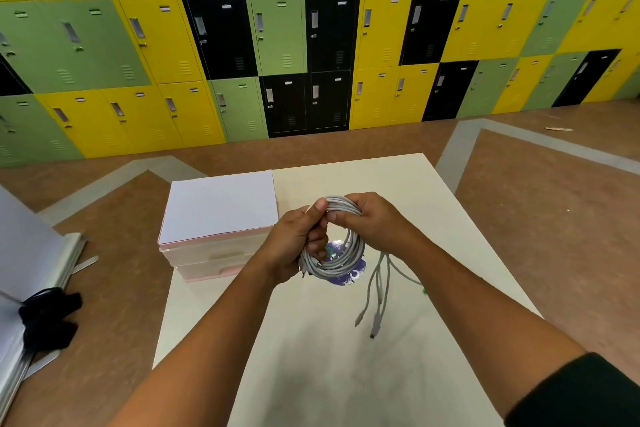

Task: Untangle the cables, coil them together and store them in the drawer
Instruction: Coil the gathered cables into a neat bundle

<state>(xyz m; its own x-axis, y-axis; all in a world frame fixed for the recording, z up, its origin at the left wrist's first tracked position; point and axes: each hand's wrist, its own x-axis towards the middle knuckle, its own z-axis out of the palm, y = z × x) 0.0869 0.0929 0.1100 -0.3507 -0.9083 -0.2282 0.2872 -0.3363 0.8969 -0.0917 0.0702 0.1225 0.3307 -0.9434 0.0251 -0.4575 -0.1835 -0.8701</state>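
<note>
A bundle of grey cables (341, 260) is wound into a round coil above the middle of the cream table (311, 350). My left hand (298, 239) grips the coil's left side and top. My right hand (372, 222) pinches the top of the coil from the right. Several loose cable ends with plugs (375, 305) hang down below my right wrist. A small white and pink drawer unit (214, 239) stands on the table's far left corner, and its drawers look closed.
A round blue sticker (351, 274) lies on the table under the coil. Black fabric (48, 319) rests on stacked white boards (31, 253) at the left. Yellow, green and black lockers (311, 45) line the back wall beyond brown floor.
</note>
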